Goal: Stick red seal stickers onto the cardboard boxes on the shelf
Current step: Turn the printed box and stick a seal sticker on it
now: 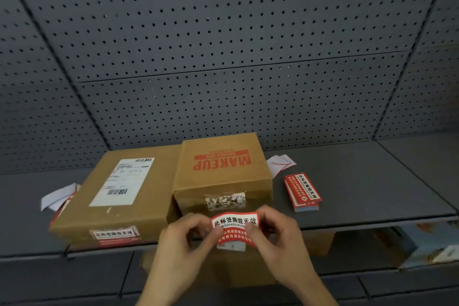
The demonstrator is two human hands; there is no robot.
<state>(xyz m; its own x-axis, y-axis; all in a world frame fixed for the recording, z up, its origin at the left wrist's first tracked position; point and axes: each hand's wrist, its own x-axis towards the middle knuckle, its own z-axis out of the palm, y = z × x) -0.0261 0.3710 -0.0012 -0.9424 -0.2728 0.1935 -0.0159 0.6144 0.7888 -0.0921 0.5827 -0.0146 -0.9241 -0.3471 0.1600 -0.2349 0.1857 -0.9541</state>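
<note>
A red seal sticker (pixel 234 225) with white Chinese lettering is pinched between my left hand (pixel 183 238) and my right hand (pixel 275 233), just in front of the shelf edge. Right behind it stands a cardboard box printed MAKEUP (pixel 221 169); its front face carries a torn whitish label remnant (pixel 225 201). To its left lies a flatter cardboard box (pixel 119 194) with a white shipping label on top and a red seal sticker (pixel 114 234) on its front face. A stack of red seal stickers (pixel 301 192) lies on the shelf to the right.
The grey shelf (pixel 360 181) has a pegboard back wall (pixel 223 45). White peeled backing papers lie at the right (pixel 280 164) and at the left (pixel 58 197) of the boxes. More cardboard boxes (pixel 248 271) and a light-coloured package (pixel 427 246) sit on the shelf below.
</note>
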